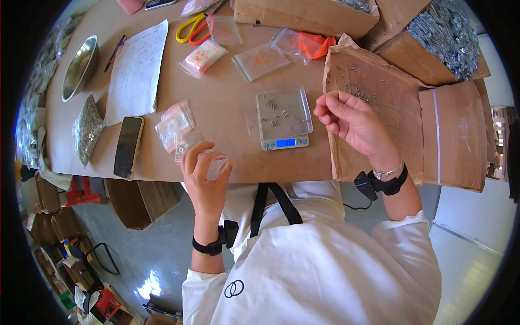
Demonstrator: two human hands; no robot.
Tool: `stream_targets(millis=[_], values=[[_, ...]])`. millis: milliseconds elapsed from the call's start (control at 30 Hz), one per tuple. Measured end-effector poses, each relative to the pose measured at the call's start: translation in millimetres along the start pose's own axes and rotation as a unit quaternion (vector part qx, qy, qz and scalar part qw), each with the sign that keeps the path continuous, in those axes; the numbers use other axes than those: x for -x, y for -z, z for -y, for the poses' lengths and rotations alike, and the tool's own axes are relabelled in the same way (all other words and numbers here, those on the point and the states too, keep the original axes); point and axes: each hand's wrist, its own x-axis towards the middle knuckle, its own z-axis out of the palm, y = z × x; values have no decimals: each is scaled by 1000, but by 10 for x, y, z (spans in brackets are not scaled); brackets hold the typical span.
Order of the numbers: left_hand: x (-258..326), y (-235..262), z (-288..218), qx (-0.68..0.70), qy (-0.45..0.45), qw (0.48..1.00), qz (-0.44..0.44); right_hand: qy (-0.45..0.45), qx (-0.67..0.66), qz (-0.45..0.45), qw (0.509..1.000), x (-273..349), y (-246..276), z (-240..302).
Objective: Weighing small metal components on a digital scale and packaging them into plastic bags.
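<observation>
My left hand (205, 172) is at the table's near edge, fingers curled round a small clear plastic bag (216, 164). Beside it lies a loose stack of small clear zip bags (175, 124). A digital pocket scale (299, 105) with a lit blue display stands between my hands. Several small metal pieces (272, 102) are scattered on its clear-topped platform. To the right of the scale, my right hand (349, 116) hovers at the edge of an open cardboard tray (395, 132). Its thumb and fingers are pinched together; whatever they hold is too small to make out.
Small metal parts (355, 92) lie in the tray. Farther back are boxes of metal hardware (445, 40), filled plastic bags (203, 57) and yellow-and-red-handled scissors (190, 30). On the left are a phone (129, 147), a written sheet (136, 73), a steel bowl (80, 67) and a bag of hardware (88, 130).
</observation>
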Motion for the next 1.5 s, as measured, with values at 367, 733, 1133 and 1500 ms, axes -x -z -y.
stream_targets(millis=[367, 733, 1133, 1500], values=[[135, -189, 63, 144, 181, 972, 34, 22, 245, -33, 969, -118, -338, 28], [192, -204, 104, 190, 192, 962, 34, 61, 327, -13, 943, -406, -335, -185], [144, -250, 38, 111, 158, 980, 41, 79, 377, -42, 922, -442, -69, -173], [84, -279, 51, 79, 115, 990, 36, 39, 236, 1, 971, -343, -152, -78]])
